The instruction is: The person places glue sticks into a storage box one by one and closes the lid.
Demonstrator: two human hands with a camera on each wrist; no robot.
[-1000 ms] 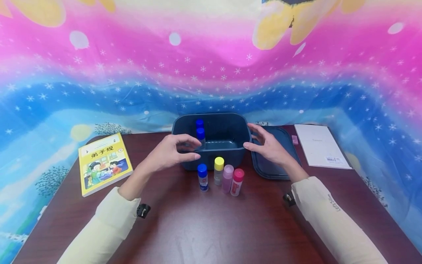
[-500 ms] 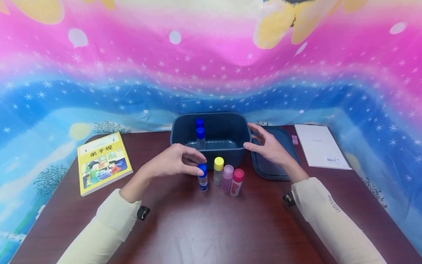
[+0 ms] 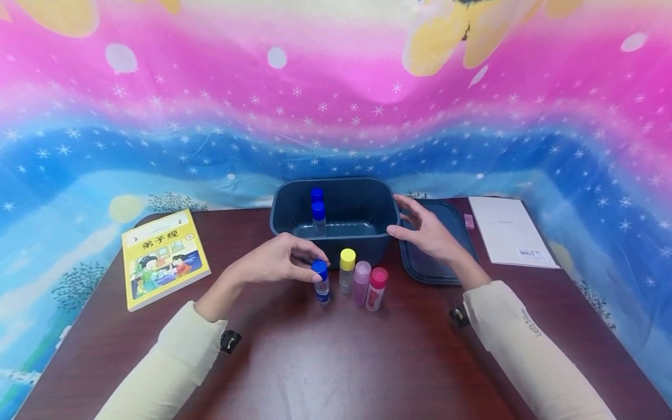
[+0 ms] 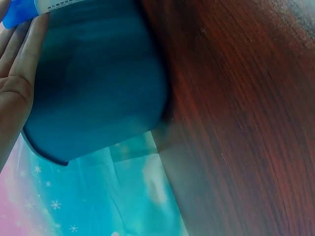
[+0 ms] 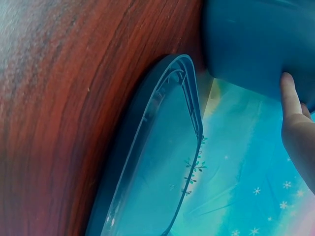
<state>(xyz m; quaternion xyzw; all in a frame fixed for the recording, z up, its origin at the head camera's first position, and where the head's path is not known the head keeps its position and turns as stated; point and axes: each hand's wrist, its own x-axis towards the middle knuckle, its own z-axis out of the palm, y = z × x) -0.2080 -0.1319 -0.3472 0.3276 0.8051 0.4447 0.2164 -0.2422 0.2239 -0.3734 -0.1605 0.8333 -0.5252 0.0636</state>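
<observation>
in the head view, two bare hands work at a dark wooden table (image 3: pixel 336 361). the left hand (image 3: pixel 278 256) pinches the cap of a blue-capped bottle (image 3: pixel 322 287) between thumb and fingers; that bottle stands upright on the table, just in front of a dark blue box (image 3: pixel 375 251). the right hand (image 3: pixel 425 230) is relaxed, its fingers spread and resting against the right end of the box. to the right of the pinched bottle stand three more, close together: a yellow-capped bottle (image 3: pixel 346 274), a pink bottle (image 3: pixel 361 286) and a red-capped bottle (image 3: pixel 375 291). two other blue-capped bottles (image 3: pixel 318 219) stand inside the box, toward its left. a dark lid (image 3: pixel 427 265) lies right of the box, near a small pink block (image 3: pixel 469 221) and a white notebook (image 3: pixel 511 233); a yellow book (image 3: pixel 165 256) lies at far left. behind hangs a pink and blue cloth (image 3: pixel 336 99) with snowflakes. in the left wrist view, the fingers touch the bottle, which is cut off at the top left corner, with the box wall beyond. in the right wrist view, a straight finger rests on the box's outer wall, and the lid shows its ridged rim.
</observation>
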